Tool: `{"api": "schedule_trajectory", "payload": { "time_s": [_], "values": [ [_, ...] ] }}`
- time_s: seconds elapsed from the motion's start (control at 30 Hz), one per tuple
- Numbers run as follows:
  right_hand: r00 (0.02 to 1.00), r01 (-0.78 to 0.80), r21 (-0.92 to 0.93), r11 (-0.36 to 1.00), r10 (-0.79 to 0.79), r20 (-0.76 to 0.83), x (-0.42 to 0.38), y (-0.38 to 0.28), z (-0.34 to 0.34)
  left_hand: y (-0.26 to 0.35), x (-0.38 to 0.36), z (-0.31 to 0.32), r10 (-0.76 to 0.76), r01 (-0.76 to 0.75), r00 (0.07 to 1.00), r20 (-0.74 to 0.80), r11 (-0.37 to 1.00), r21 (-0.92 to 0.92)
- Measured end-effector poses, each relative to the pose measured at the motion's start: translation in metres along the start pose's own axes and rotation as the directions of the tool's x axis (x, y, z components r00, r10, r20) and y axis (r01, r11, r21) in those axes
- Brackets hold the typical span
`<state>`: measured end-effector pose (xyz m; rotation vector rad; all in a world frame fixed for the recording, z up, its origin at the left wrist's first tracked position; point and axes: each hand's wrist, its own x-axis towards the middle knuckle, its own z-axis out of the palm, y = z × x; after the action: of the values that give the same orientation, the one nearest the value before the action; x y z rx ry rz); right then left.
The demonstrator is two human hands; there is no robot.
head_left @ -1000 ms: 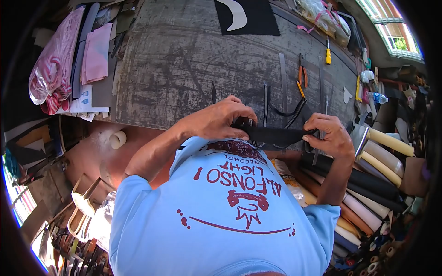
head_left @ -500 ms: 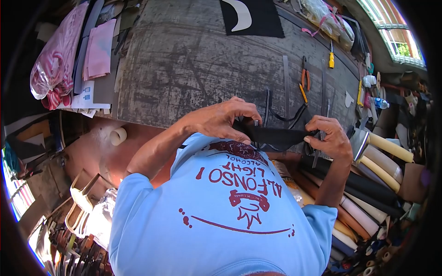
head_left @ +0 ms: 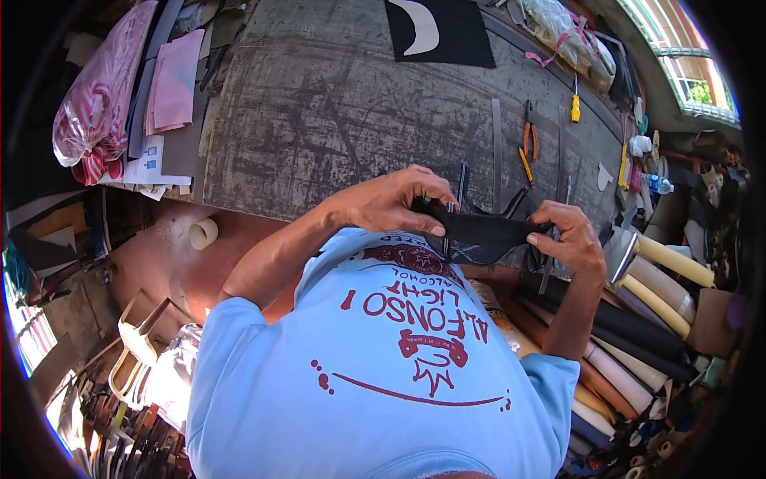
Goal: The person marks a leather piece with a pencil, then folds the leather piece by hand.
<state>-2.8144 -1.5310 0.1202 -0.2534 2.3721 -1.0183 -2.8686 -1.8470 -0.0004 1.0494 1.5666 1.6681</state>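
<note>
Since a second ago I've lifted the black piece (head_left: 479,235) slightly; left hand (head_left: 383,203) and right hand (head_left: 570,239) pinch its ends above the worktop (head_left: 319,104) edge. Shaping seems midway; pliers (head_left: 527,137) lie beyond it, untouched.

The far fingertips of the left hand (head_left: 391,203) are hidden behind the flat black leather piece (head_left: 479,236), and its lower edge passes behind the light blue printed T-shirt (head_left: 383,375). The small white bottles (head_left: 638,145) at the bench's right end are too small to identify.
</note>
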Motion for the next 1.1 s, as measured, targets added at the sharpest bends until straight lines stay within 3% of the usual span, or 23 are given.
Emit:
{"api": "schedule_trajectory", "payload": {
  "time_s": [0.13,0.33,0.63,0.73,0.93,1.03,1.1],
  "values": [
    [1.0,-0.006,0.036,0.999,0.007,-0.006,0.001,0.004,0.002,-0.007,0.003,-0.001,0.061,-0.062,0.998,-0.024,0.997,-0.039],
    [0.997,-0.056,0.135,0.989,0.062,-0.036,-0.001,0.023,0.01,0.0,0.009,-0.004,-0.05,0.05,0.999,-0.016,0.998,-0.034],
    [0.993,-0.112,0.251,0.961,0.115,0.003,-0.009,0.038,0.019,0.006,0.012,0.0,-0.065,0.065,0.998,-0.01,0.998,0.014],
    [0.998,-0.065,0.283,0.957,0.069,-0.005,-0.013,0.041,0.023,0.008,0.011,0.004,0.046,-0.046,0.999,-0.014,0.998,0.036],
    [0.997,-0.077,0.23,0.97,0.082,-0.011,-0.019,0.043,0.029,0.01,0.008,0.009,0.003,-0.003,1.0,-0.003,1.0,-0.029],
    [0.987,-0.151,0.271,0.951,0.16,-0.012,-0.02,0.043,0.034,0.014,0.009,0.013,-0.046,0.045,0.999,-0.009,0.997,-0.062],
    [0.989,-0.128,0.216,0.968,0.14,-0.043,-0.017,0.05,0.039,0.014,0.013,0.015,-0.079,0.079,0.997,-0.02,0.997,-0.012]
  ]
}}
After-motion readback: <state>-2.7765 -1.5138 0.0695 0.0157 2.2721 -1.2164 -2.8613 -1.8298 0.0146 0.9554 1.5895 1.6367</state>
